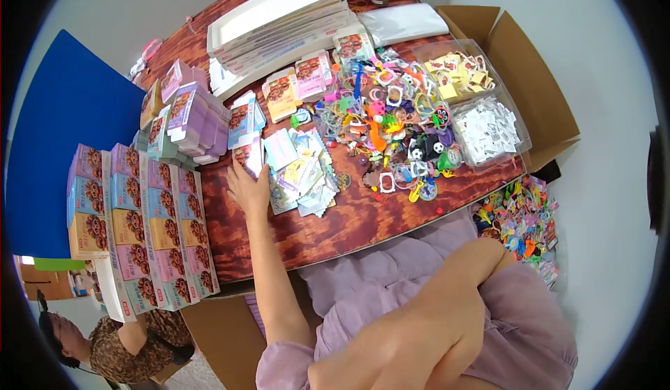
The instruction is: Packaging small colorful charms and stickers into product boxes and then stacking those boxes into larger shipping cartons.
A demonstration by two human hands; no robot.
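Observation:
My left hand [248,191] reaches over the table and grips the near end of a small flat carton [249,157], thumb on one side and fingers on the other. Just beyond stands a group of blue cartons [243,121]. To the right of this hand lies a loose pile of pale printed cards [303,175]. My right hand [405,331] is raised close to the camera, away from the table, with its back showing. Its fingers run out of the lower edge, so what they hold, if anything, is hidden.
Small colourful toys [391,118] heap up mid-table. Clear trays hold yellow packets [460,75] and white packets [486,130]. White box trays [279,17] stack behind; filled display boxes [139,226] stand left. An open cardboard box [534,76] is at right. Another person [115,348] is lower left.

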